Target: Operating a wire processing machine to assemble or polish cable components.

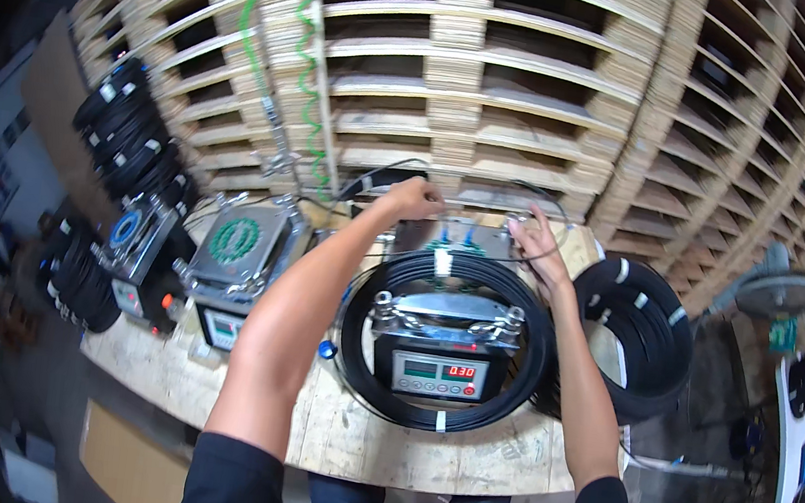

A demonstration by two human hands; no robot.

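Observation:
A coil of black cable (523, 387) with white tape bands hangs around the front of a tester (436, 386) with a lit red display, directly before me. Behind the coil's top lies the tester's metal top plate (480, 233), with two small blue fittings standing on it. My left hand (413, 199) reaches over the plate's far left side, its fingers curled together; what they pinch, if anything, is hidden. At the far right corner, my right hand (543, 253) is beside a metal clamp, its fingers apart. Thin black cable loops near both hands.
Two similar testers (240, 247) (130, 243) stand to the left. Another black cable coil (649, 332) leans on the right. Stacked wooden pallets (505, 73) rise behind the wooden bench (329, 444). Green coiled hoses (309, 69) hang at back left; a fan (779, 293) stands far right.

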